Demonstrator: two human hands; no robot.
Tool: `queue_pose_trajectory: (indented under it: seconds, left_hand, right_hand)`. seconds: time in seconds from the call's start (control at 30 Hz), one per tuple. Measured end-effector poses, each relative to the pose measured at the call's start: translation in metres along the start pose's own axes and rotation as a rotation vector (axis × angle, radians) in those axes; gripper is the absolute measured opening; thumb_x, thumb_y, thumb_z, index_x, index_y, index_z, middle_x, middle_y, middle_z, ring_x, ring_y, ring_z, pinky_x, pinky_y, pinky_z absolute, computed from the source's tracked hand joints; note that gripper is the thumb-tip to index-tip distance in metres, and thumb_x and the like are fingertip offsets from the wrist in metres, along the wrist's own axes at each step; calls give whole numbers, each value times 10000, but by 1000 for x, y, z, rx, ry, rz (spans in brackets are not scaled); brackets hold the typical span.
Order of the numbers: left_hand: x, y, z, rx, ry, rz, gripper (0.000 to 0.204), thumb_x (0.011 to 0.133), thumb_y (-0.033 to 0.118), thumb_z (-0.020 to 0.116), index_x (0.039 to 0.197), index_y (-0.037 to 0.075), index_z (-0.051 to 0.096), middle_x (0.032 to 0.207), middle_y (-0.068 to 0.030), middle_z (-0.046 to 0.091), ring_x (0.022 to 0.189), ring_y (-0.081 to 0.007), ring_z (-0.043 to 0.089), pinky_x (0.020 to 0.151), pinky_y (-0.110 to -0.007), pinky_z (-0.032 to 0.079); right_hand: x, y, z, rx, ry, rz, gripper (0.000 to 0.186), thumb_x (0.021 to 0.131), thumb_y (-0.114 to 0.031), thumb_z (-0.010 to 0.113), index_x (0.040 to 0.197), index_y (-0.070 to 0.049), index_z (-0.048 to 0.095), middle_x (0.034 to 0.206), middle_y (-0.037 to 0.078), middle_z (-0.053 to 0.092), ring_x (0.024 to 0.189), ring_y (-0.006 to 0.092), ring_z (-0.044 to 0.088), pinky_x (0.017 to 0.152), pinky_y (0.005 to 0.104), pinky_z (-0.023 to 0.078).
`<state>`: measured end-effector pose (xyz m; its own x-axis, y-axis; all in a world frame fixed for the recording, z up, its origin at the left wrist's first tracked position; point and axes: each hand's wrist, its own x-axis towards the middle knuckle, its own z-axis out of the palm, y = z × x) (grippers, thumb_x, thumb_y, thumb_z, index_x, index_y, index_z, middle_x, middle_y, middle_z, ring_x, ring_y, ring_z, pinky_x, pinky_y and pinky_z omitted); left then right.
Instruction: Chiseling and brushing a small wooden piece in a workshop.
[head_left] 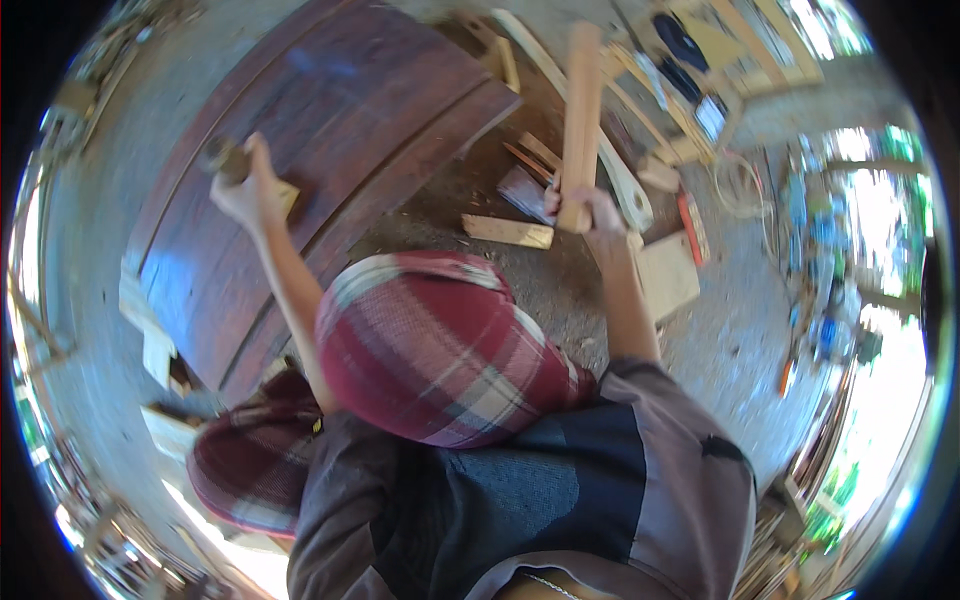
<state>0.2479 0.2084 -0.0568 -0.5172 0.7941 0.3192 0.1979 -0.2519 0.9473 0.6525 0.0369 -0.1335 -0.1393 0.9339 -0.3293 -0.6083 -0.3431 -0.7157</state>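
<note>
My left hand [250,195] is closed around a blurred brownish object with a round end [230,160], whose kind I cannot make out. It is over a dark reddish wooden panel [320,110] at the left, and a small pale wood piece [289,197] shows beside the wrist. In my right hand [600,215] is a long light-coloured wooden bar [582,110], gripped near its lower end and pointing away from me. Part of my fingers is hidden behind the bar. My knee in plaid cloth [440,330] lies between both forearms.
A short wood block [507,231] and a pencil [527,162] lie on the floor near the panel's right edge. Right of the bar are a curved pale wood strip [625,185], a red-orange tool [692,225] and a flat board [668,275]. Dark sandals [680,45] lie farther off.
</note>
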Motion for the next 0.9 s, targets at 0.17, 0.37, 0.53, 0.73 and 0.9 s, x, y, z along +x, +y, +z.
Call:
queue_pose_trajectory:
  seconds: [0.17,0.37,0.53,0.73,0.9]
  left_hand:
    - [-9,15,10,67,-98,61,122,766,133,717,838,34,715,721,-5,667,669,-88,593,634,-273,485]
    - [-19,11,16,253,-229,155,180,692,164,715,852,83,704,732,-144,670,684,-309,648,658,-350,505]
    - [-23,8,15,286,-159,210,169,687,217,720,802,100,680,675,-117,643,656,-339,611,672,-400,479]
    - [-11,11,15,165,-59,174,192,687,246,734,811,109,681,683,-106,650,667,-326,621,690,-403,479]
    - [-3,11,8,149,-23,173,204,689,251,739,822,106,686,694,-110,656,669,-324,624,693,-399,485]
  right_hand:
    - [22,28,43,-547,224,-249,384,726,4,594,1103,0,526,694,42,556,545,127,554,483,264,458]
    - [1,-42,143,-1172,302,-496,632,612,-93,786,1164,31,504,897,79,575,774,172,581,716,308,483]
    - [3,-66,221,-1306,177,-758,552,669,-94,808,1121,24,515,810,39,541,695,138,552,637,273,457]
    - [8,-8,242,-1382,448,-532,744,607,-101,791,1248,93,467,1041,179,600,953,265,588,887,356,446]
    - [21,-10,249,-1410,434,-457,761,592,-116,778,1257,96,476,1128,195,585,990,268,584,890,349,440]
